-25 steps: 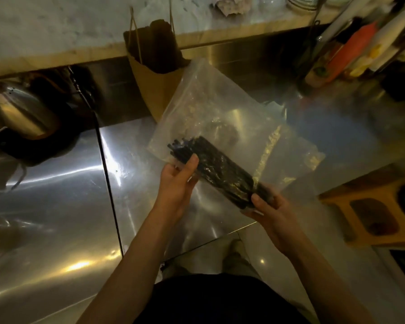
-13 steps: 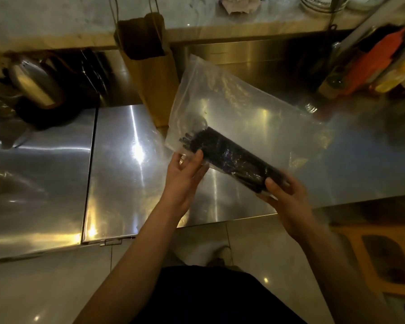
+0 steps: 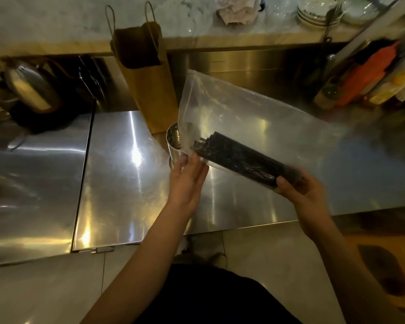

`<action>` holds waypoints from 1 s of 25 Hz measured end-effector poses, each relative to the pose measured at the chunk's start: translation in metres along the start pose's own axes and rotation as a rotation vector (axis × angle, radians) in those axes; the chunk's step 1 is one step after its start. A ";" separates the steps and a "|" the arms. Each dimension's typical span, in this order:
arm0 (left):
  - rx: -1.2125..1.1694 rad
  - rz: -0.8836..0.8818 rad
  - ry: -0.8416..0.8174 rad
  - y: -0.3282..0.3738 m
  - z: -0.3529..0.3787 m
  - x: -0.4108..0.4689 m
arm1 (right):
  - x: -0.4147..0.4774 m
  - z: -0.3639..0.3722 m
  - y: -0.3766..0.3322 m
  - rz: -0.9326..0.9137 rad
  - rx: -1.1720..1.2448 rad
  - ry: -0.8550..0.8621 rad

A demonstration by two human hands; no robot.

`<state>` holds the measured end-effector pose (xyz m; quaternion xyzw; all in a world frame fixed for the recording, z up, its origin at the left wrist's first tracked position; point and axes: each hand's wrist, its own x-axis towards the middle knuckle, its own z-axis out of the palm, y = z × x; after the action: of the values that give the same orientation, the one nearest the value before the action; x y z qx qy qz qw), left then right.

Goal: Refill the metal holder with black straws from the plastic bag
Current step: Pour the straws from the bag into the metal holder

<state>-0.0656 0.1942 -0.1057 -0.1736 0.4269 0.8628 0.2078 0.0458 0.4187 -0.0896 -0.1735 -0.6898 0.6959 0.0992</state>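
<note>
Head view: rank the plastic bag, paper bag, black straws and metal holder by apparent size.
Largest to smallest:
1. plastic bag
2. paper bag, though it stands farther from the camera
3. black straws
4. metal holder, mostly hidden behind the plastic bag, so unsure

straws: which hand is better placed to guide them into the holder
Probably the left hand: open beside the straws and metal holder; the right hand grips their far end through the plastic bag.

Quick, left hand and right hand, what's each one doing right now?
Left hand: open, straight fingers against the plastic bag beside the metal holder.
Right hand: closed, gripping the black straws through the bag.
</note>
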 end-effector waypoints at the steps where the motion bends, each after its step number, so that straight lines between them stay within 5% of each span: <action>1: -0.053 -0.036 -0.018 0.000 0.004 0.003 | 0.002 0.001 -0.004 -0.006 -0.017 0.013; 10: -0.219 -0.237 -0.117 0.000 0.013 0.028 | 0.015 -0.001 -0.036 -0.040 -0.241 0.046; 25: -0.320 -0.138 0.059 -0.017 0.052 0.045 | 0.082 -0.023 -0.078 -0.173 -0.529 -0.197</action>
<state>-0.1019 0.2551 -0.1081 -0.2585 0.2770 0.8980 0.2236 -0.0284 0.4731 -0.0199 -0.0655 -0.8658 0.4944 0.0424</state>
